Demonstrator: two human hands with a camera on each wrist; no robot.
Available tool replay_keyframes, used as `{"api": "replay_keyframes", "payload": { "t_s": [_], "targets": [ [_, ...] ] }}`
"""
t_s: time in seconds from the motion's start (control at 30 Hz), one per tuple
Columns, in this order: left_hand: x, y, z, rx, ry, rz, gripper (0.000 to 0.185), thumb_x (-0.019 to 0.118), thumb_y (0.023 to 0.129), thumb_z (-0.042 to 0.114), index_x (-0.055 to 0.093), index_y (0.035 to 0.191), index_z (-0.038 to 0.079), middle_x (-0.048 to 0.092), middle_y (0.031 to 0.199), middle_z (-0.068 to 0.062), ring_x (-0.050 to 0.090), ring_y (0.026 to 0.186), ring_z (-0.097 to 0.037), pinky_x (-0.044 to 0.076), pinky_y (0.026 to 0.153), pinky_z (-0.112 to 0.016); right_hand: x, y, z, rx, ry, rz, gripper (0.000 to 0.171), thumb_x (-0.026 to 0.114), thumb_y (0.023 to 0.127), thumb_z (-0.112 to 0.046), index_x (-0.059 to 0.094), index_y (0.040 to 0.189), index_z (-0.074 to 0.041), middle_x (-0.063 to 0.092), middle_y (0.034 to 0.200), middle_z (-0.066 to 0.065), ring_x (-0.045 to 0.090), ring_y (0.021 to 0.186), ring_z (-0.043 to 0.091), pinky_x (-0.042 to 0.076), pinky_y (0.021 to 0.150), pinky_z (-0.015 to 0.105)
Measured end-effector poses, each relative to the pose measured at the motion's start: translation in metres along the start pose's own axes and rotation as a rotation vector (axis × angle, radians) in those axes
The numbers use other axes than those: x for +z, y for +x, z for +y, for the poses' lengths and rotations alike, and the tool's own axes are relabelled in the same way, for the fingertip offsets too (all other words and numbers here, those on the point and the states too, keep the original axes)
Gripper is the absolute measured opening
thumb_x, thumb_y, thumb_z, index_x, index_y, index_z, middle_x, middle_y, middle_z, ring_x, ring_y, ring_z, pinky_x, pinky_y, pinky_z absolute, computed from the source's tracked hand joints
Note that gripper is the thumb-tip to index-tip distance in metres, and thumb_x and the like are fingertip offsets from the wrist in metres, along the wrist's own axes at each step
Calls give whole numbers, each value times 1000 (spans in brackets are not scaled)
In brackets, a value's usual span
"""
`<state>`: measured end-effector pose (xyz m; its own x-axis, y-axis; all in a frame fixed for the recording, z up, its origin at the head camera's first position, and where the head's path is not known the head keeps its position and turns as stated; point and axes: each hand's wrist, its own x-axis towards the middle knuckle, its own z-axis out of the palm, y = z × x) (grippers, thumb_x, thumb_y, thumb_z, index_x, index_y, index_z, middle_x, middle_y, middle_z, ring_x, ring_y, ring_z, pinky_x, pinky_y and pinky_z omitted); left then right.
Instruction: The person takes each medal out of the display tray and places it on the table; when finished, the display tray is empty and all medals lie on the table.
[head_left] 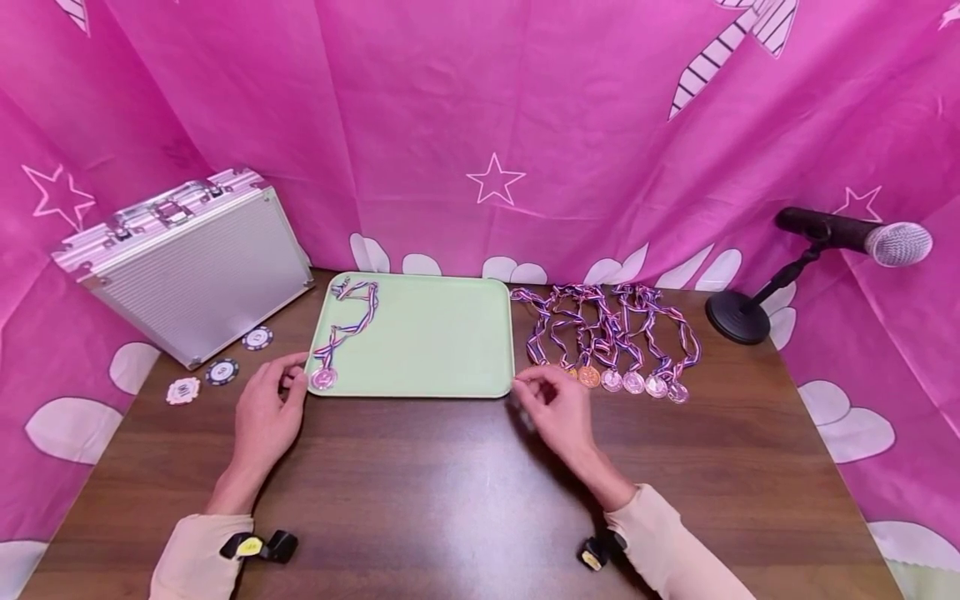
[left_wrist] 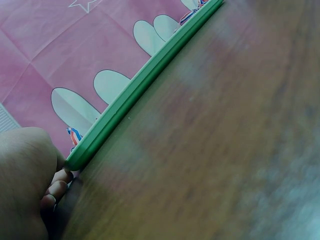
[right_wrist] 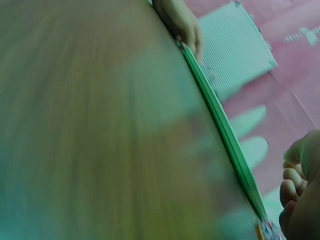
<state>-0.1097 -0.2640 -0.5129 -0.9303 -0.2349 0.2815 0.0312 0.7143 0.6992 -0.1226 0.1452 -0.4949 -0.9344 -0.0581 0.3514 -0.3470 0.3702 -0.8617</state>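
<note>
Head view shows you one medal (head_left: 324, 377) already lying on the green tray (head_left: 442, 342), its ribbon trailing up the tray's left side. Six more medals (head_left: 633, 382) lie in a row on the counter (head_left: 450, 483) just right of the tray, so by my reading most of the moving is left to do.

Your left hand (head_left: 264, 412) rests at the tray's near left corner, fingers loosely curled against the rim beside the placed medal; it grips nothing that I can make out. Your right hand (head_left: 555, 408) sits at the near right corner, fingertips bunched close to the nearest medal in the row. Whether it has pinched that medal, I cannot tell; the right wrist view is too blurred.
</note>
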Motion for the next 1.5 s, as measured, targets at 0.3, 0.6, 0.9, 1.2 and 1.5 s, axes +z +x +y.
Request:
{"api": "replay_keyframes", "payload": {
  "t_s": [0.3,0.6,0.9,1.2,1.5],
  "targets": [
    [-1,0,-3,-3,8,1,32,59,110,10,72,137,2,66,108,-15,55,97,-23,38,84,-34,69,11,-26,-38,-83,-145,6,86,94,-7,83,99,-6,73,78,1,58,61,1,52,57,21],
    [2,0,-2,17,-9,14,31,60,109,7,73,136,1,67,107,-16,57,97,-24,38,84,-35,129,30,-49,-101,-171,-216,4,86,95,-15,85,97,-13,73,79,-3,58,69,1,46,67,17],
    [2,1,-1,10,-15,12,31,59,109,7,73,137,1,67,109,-17,57,98,-25,38,85,-36,182,42,-64,-118,-386,-271,7,87,96,-28,87,97,-22,72,82,-13,62,75,-2,47,71,16],
    [-1,0,-3,-3,-3,8,32,60,109,8,73,137,1,67,108,-17,56,97,-25,37,82,-35,231,40,-77,-116,-662,-170,28,88,91,-58,83,92,-30,70,75,-17,66,73,2,47,76,26],
    [1,1,-2,0,6,-2,32,60,109,10,73,137,2,67,108,-15,55,97,-22,38,82,-34,242,43,-76,-25,-729,-96,38,88,85,-67,75,86,-31,73,75,-16,68,71,6,45,71,27]
  ]
}}
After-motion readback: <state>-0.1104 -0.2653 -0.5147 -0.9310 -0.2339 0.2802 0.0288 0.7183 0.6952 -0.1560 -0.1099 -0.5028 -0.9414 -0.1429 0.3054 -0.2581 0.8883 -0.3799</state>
